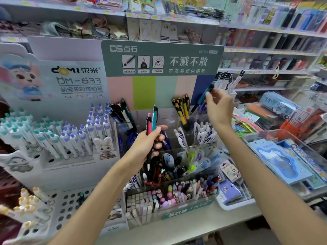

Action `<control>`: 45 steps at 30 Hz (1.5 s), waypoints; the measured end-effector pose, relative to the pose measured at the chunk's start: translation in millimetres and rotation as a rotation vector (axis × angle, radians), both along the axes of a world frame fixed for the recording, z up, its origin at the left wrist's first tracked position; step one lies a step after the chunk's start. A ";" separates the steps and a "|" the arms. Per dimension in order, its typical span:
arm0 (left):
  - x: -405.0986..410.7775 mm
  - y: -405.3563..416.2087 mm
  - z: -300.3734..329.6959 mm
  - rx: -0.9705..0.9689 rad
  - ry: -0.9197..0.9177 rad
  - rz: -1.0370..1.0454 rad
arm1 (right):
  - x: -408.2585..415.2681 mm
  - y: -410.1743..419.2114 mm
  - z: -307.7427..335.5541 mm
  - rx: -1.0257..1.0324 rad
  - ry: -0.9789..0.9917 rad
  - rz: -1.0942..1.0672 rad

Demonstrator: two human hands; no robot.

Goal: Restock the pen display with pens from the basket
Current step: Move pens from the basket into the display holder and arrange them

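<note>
- Two bare arms reach in from the bottom, and both are cut off at the edge.
- The left hand has its fingers curled around two smooth plastic pens. One is a pink pen with a black clip. The other is a teal pen. Both stand almost straight up, tips down, in front of the display.
- The right hand is raised higher. Its fingertips pinch another teal pen, which leans over the back right pocket. That pen is blurry, and the hand hides part of it.
- The pen display is made of clear plastic pockets. A flat card with a green top and colored stripes stands behind them.
- Yellow pens fill one back pocket, and white pens with blue letters sit lower down.
- The front pockets hold a jumble of dark and pastel pens that is hard to sort out.
- To the left, white pens with purple caps stand in round holes.
- A clear bin on the right holds flat blue packs.
- I cannot make out any basket.
</note>
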State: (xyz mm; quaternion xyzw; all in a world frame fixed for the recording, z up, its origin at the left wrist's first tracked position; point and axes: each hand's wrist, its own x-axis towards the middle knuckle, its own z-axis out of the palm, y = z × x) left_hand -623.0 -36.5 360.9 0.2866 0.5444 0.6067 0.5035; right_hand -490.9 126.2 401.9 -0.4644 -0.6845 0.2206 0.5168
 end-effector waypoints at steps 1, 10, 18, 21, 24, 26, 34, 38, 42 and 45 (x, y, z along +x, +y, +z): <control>-0.1 0.7 -1.1 -0.008 0.009 -0.006 | -3.1 2.5 -4.2 0.011 -0.093 0.019; -0.7 4.8 1.7 -0.028 -0.228 0.021 | -25.5 18.0 0.2 -0.043 -0.578 0.199; -5.7 0.4 5.2 0.005 -0.273 0.036 | -31.2 20.3 -0.4 0.040 -0.761 0.050; -6.8 0.5 4.2 -0.010 -0.246 0.043 | -27.0 17.8 -11.6 0.083 -0.843 0.024; -5.4 3.3 4.6 -0.030 -0.166 0.042 | -24.5 17.0 -13.2 0.081 -0.840 0.030; -3.7 5.0 5.3 -0.026 -0.119 0.031 | -24.9 16.8 -11.9 0.050 -0.830 0.036; 1.6 6.1 1.5 0.017 0.084 -0.050 | -23.5 -44.9 3.0 -0.307 -0.217 0.436; 6.6 8.6 1.1 0.025 0.088 -0.057 | -21.0 -55.0 0.1 -0.470 -0.170 0.641; -0.3 10.4 -1.1 0.035 0.184 -0.022 | -4.7 -37.1 15.6 -0.329 0.217 0.369; -2.8 11.7 -1.7 0.028 0.181 -0.008 | 5.0 -14.0 22.0 -0.036 0.252 0.076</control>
